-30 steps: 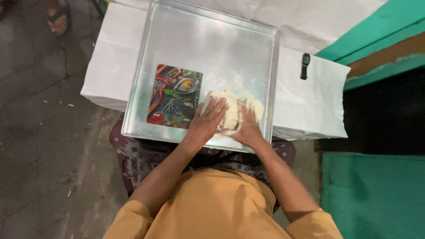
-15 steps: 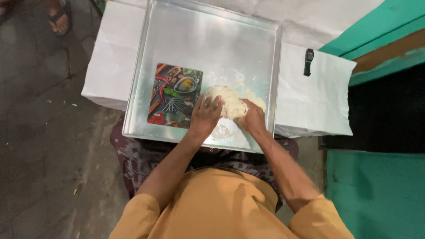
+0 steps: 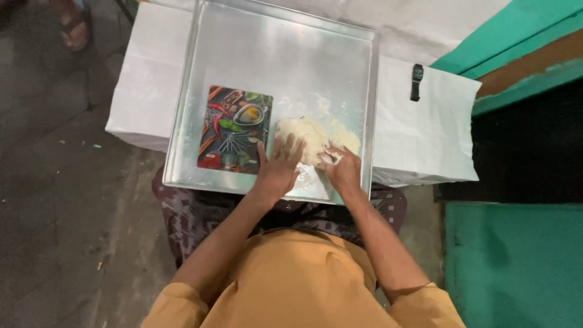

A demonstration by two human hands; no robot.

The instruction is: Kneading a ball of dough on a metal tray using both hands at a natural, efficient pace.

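A lump of pale dough is pressed in the metal tray on the white-covered counter — left hand flat, fingers spread; right hand curled on its edge; nothing is clasped; a printed mat lies just beside.

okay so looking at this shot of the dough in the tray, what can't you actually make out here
Head view only:
- Near part of the dough: covered by the left hand and right hand.
- Small black object on the white cloth: too small to identify.
- Foot in a sandal: cut off by the top edge.
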